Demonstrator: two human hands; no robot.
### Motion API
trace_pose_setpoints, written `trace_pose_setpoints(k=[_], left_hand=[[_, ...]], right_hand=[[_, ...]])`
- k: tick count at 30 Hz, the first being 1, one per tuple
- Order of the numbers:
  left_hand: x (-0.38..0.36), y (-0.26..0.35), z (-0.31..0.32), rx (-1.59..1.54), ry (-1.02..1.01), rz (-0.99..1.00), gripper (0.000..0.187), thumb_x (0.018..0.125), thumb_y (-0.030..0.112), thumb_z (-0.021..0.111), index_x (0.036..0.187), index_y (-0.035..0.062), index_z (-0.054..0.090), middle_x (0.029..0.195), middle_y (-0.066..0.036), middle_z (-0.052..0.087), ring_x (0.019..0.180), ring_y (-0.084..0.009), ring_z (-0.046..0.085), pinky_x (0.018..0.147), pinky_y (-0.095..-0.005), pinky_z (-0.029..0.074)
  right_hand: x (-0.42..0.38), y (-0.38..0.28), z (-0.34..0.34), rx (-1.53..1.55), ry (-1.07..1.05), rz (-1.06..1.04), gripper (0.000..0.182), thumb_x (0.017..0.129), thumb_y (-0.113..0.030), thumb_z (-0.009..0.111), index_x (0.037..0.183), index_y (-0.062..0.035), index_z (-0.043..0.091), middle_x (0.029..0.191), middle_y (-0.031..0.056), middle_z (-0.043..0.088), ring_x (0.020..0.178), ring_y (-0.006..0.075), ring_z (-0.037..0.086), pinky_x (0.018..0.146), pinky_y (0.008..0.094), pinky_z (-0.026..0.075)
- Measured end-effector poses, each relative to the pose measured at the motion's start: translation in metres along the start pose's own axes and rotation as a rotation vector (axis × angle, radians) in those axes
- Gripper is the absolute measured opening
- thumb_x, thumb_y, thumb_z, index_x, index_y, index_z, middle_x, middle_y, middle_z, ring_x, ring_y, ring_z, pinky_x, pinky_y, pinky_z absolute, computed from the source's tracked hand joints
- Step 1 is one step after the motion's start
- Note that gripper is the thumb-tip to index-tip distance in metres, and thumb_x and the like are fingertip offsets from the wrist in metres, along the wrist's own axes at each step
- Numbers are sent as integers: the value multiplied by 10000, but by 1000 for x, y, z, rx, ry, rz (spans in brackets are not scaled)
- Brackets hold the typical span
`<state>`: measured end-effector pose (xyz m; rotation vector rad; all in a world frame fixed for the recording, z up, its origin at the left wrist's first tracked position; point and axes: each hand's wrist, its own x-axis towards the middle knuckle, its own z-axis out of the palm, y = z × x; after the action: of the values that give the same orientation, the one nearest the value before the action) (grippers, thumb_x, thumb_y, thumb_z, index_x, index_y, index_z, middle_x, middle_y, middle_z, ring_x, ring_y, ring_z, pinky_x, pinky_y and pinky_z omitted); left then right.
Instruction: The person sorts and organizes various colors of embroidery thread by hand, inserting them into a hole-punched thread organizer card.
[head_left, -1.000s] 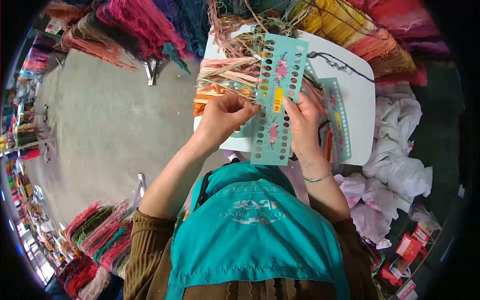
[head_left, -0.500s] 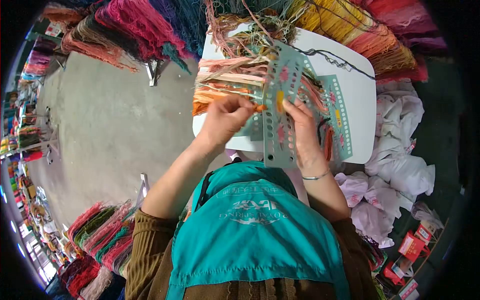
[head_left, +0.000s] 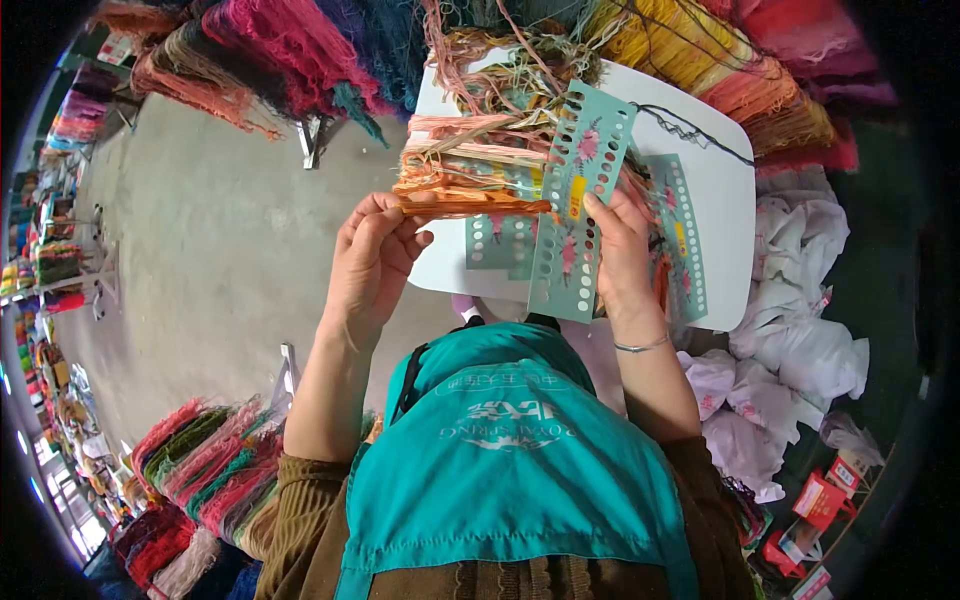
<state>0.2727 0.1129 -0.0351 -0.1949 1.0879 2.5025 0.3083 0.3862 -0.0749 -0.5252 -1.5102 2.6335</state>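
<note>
My left hand (head_left: 372,262) pinches the free end of an orange embroidery thread bundle (head_left: 470,208) and holds it out to the left, nearly level. The bundle runs to the hole row on the left edge of a green punched thread card (head_left: 566,270) with pink flowers and a yellow label. My right hand (head_left: 622,245) grips this card by its right side, thumb on the front; the fingers behind are partly hidden. Peach and pale threads (head_left: 480,135) hang from the same card above the orange ones. Below lies another punched card (head_left: 686,250), with threads near it.
Under the cards is a white stool-like top (head_left: 725,200), with tangled threads (head_left: 510,75) at its far edge. Coloured yarn hanks (head_left: 690,60) hang beyond it. White bags (head_left: 800,270) are piled at the right, and more hanks (head_left: 215,465) lie at the lower left.
My left hand has moved left, away from the card, and the orange thread bundle now stretches out straight. The card has turned its face more toward me and shifted slightly right.
</note>
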Motion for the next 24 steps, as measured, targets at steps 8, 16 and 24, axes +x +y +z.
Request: trace_pose_setpoints(k=[8,16,24], left_hand=[[2,-8,-6,180,97,15,51,959,98,547,992,61,561,1000,-69,653,969,-189,658,855,-315,548],[11,-27,-2,52,-59,-132,152,975,224,517,1003,81,563,1113,-119,669,1095,-248,631,962,-372,488],[18,-40,7,119,-35,-219,262,990,344,535,1072,101,591,1125,-94,662,1039,-204,638,831,-330,492]], right_hand=[[-6,-15,22,38,-78,-17,266,980,-53,515,1216,16,617,1161,79,679,1019,137,642,908,311,516],[-4,-7,13,-58,-81,-15,327,986,-78,511,1302,-11,565,1268,96,636,1128,167,622,971,339,506],[-7,-3,9,-15,-89,6,288,990,-80,517,1261,-14,589,1229,86,656,1098,164,635,951,334,514]])
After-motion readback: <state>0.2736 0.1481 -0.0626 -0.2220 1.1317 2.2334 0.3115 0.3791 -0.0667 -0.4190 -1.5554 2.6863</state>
